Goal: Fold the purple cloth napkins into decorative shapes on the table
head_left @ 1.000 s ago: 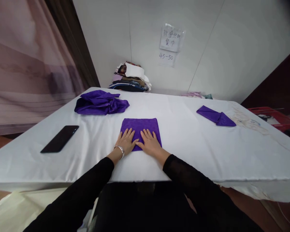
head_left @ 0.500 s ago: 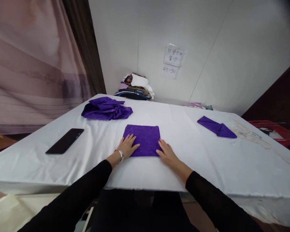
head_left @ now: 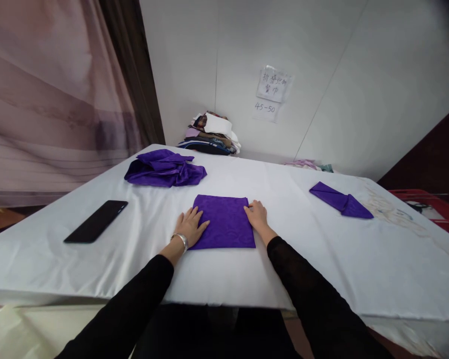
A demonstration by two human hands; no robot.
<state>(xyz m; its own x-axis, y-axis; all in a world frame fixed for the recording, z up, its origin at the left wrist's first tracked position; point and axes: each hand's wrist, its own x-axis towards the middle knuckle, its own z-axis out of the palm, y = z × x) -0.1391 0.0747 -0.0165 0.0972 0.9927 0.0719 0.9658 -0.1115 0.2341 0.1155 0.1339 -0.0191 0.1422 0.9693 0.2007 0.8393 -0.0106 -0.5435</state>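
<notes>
The left hand (head_left: 190,227) lies open on the left edge of a folded purple cloth (head_left: 226,224), thumb spread, gripping nothing; a silvery band (head_left: 182,241) circles its wrist. The right hand (head_left: 257,214) is half curled at the cloth's right edge, near the far corner, thumb and fingertips at the edge; whether they pinch it I cannot tell. The cloth lies flat between the 2 hands on a white tablecloth (head_left: 284,199). Left of the left hand is a flat black device (head_left: 96,222); beyond that hand sits a crumpled purple heap (head_left: 164,169). Well to the right of the right hand lies 1 narrow folded purple piece (head_left: 338,199) with a pointed end.
</notes>
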